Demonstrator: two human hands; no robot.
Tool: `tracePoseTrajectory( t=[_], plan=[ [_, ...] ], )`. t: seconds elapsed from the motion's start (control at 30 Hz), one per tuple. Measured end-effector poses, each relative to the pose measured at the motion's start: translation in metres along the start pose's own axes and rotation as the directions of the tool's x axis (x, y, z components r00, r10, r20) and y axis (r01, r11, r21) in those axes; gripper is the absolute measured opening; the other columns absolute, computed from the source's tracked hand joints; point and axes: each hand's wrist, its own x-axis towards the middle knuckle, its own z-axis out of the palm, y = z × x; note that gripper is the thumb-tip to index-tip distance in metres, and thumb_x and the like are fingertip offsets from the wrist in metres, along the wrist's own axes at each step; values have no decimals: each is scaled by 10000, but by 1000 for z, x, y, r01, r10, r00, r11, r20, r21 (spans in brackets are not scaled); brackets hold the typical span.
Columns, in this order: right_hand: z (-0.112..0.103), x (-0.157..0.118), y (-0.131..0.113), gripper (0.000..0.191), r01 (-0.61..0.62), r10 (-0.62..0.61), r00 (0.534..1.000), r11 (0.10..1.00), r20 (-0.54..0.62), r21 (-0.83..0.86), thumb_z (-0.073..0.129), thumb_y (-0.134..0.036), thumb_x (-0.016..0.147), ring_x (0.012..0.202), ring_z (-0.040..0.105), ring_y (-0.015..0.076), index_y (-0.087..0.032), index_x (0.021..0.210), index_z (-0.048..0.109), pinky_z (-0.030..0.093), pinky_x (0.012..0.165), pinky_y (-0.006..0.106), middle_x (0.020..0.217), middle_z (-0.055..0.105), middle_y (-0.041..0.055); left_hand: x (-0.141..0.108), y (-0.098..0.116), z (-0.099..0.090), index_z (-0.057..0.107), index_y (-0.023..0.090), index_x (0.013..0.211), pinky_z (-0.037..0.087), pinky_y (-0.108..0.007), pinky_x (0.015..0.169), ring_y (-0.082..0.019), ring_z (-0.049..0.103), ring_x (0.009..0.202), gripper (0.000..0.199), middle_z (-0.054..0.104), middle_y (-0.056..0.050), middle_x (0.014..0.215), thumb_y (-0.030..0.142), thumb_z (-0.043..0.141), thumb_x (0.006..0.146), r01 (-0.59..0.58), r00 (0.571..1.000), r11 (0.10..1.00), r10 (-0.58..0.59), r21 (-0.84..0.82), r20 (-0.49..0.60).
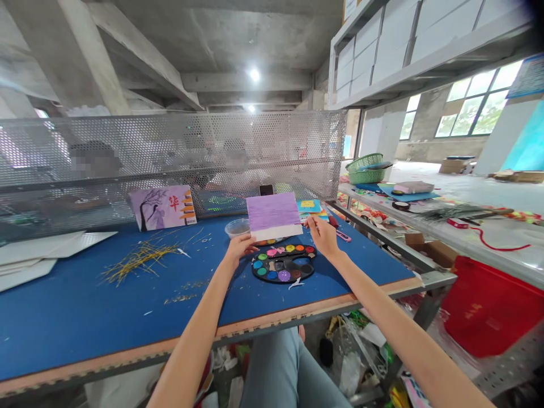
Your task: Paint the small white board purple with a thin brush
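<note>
I could not tell on my feed whether the right hand [323, 238] touched the purple card [274, 211]; that spot was too small to read. The card hid part of the plastic bowl [235, 228] toward the far edge of the table [85, 317]. At the left, my view cut off the white boards [25, 266]. Past the far edge, two dark shapes [96, 158] showed only blurred through the mesh screen [170, 139]. Below the near edge, I could not sort out the clutter [352, 365]. The red bin [488, 306] ran out of view on the right.

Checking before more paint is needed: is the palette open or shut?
Open: the palette shows its coloured paints uncovered, facing up.
</note>
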Motion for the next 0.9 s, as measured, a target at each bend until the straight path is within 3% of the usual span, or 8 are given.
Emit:
tracePoseTrajectory(
  t=[0.23, 0.4, 0.9],
  plan=[
    [0, 0, 0, 564, -20, 20, 1000, 1000, -6, -10, 190, -531, 1017, 687, 652, 174, -206, 839, 616, 402, 605, 251, 759, 704, 57, -2, 1, 0, 622, 130, 1090, 563, -310, 700, -138, 647, 778, 244, 664, -46, 976, 314, 604, 931, -11, 1000, 1000, 11, -8, -1],
    [1, -1, -1, 506, 21, -21, 998, 1000, 52, 7, 241, -515, 1018, 740, 671, 165, -223, 877, 630, 425, 648, 240, 843, 727, 40, -3, 3, 1, 616, 132, 1105, 565, -316, 708, -144, 646, 801, 245, 658, -51, 1000, 305, 604, 931, 4, 1000, 1000, -4, 1, -3],
    [2, -3, -3, 531, 6, -6, 1000, 1000, 28, -12, 206, -503, 1024, 704, 666, 169, -213, 868, 623, 421, 622, 244, 784, 708, 45, -2, 2, 1, 619, 132, 1097, 564, -316, 707, -142, 648, 789, 248, 663, -47, 982, 317, 600, 933, 11, 1000, 1000, -12, -10, -7]
  ],
)
